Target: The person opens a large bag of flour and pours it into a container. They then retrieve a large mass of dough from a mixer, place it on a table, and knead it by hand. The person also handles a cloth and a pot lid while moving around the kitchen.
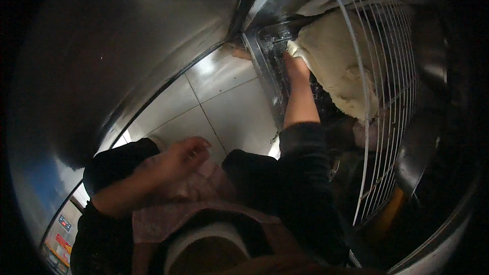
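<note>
My right hand (296, 65) reaches into a dark metal cabinet, perhaps a refrigerator, at upper right. It is on a crumpled white cloth or plastic piece (299, 51) beside a large pale, dough-like mass (332, 57). The fingertips are partly hidden, so the grip is unclear. The mass lies partly behind a white wire rack (366, 114). My left hand (193, 152) hovers over my lap, fingers loosely curled, with nothing seen in it.
A large shiny metal door (126, 38) stands at the left. Pale floor tiles (229, 107) show between it and the cabinet's metal edge (263, 72). A rounded metal object (412, 168) and something yellow (389, 210) lie behind the rack.
</note>
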The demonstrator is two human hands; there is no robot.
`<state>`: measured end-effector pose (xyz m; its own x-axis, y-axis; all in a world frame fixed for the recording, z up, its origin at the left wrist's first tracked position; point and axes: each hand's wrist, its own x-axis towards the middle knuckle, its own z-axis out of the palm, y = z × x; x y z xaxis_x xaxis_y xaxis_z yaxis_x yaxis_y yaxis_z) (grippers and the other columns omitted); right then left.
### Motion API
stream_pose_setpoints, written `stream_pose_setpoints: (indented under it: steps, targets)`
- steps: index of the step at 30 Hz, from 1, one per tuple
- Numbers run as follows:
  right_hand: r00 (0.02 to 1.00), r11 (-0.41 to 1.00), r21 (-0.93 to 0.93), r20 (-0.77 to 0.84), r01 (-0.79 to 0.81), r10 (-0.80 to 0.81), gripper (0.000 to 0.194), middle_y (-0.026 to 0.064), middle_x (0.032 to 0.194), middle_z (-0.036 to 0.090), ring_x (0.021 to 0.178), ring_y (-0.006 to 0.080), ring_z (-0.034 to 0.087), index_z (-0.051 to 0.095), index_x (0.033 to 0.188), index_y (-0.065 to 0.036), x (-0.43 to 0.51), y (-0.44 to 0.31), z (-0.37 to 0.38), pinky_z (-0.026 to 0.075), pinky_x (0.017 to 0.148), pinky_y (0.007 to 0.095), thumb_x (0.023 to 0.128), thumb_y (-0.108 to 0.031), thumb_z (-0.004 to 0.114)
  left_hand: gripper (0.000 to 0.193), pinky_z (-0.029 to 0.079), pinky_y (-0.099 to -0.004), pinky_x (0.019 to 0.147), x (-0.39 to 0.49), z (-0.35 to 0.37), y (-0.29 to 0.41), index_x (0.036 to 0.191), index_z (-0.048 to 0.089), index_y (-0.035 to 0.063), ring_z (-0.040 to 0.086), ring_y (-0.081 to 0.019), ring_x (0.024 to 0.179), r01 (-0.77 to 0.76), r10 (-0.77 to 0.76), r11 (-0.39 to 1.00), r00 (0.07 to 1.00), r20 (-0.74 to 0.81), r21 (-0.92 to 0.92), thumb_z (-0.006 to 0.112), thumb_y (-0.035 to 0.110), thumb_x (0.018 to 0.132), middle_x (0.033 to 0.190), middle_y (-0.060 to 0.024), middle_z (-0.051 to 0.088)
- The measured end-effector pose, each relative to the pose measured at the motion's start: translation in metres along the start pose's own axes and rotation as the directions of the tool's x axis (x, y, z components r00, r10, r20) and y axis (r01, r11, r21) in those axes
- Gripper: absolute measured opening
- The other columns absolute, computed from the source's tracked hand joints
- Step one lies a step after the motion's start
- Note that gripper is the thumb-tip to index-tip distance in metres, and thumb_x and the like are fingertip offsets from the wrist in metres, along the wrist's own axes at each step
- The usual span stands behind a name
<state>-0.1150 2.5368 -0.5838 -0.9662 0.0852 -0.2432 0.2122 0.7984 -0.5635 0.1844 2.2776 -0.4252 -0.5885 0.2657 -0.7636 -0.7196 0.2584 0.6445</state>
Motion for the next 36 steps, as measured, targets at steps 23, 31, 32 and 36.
stream_pose_setpoints:
  steps: [23, 31, 32, 36]
  targets:
    - [0.994, -0.726, 0.68, 0.046, -0.102, -0.098, 0.041, 0.0152, 0.115, 0.059, 0.107, 0.0299, 0.058, 0.054, 0.119, 0.001, -0.003, -0.063, -0.12, 0.052, 0.09, 0.0415, 0.082, -0.011, 0.068, 0.017, 0.05, -0.0318, 0.073, 0.032, 0.028, -0.041, 0.103, 0.058, 0.0028, 0.06, -0.0164, 0.083, -0.146, 0.143, 0.989, 0.987, -0.077, -0.027, 0.06, 0.016, 0.092, 0.089, -0.0095, 0.063]
    - [0.983, -0.048, 0.99, 0.134, -0.129, 0.124, 0.033, 0.0191, 0.109, 0.059, 0.106, 0.03, 0.058, 0.051, 0.118, 0.001, -0.007, -0.061, -0.139, 0.054, 0.088, 0.0424, 0.088, -0.011, 0.058, 0.019, 0.05, -0.0306, 0.071, 0.051, 0.03, -0.053, 0.109, 0.056, 0.0032, 0.059, -0.0144, 0.078, -0.257, 0.267, 0.962, 0.956, -0.122, 0.093, 0.058, 0.013, 0.094, 0.086, -0.0066, 0.062]
    - [0.969, -0.001, 0.973, 0.23, -0.231, 0.093, 0.032, 0.0196, 0.109, 0.059, 0.106, 0.03, 0.058, 0.051, 0.118, 0.001, -0.024, -0.049, -0.135, 0.054, 0.088, 0.0425, 0.089, -0.011, 0.057, 0.018, 0.05, -0.0318, 0.071, 0.052, 0.028, -0.055, 0.106, 0.057, 0.003, 0.06, -0.0161, 0.078, -0.242, 0.251, 0.967, 0.958, -0.135, 0.081, 0.059, 0.015, 0.092, 0.086, -0.0081, 0.062]
    - [0.897, -0.044, 0.941, 0.333, -0.335, 0.29, 0.032, 0.0214, 0.113, 0.057, 0.105, 0.0333, 0.058, 0.049, 0.12, 0.001, -0.06, -0.014, -0.088, 0.053, 0.087, 0.0464, 0.094, -0.018, 0.05, 0.02, 0.05, -0.0338, 0.074, 0.058, 0.027, -0.057, 0.102, 0.059, 0.0025, 0.061, -0.0192, 0.08, -0.24, 0.24, 0.97, 0.951, -0.194, 0.024, 0.061, 0.019, 0.091, 0.086, -0.0109, 0.064]
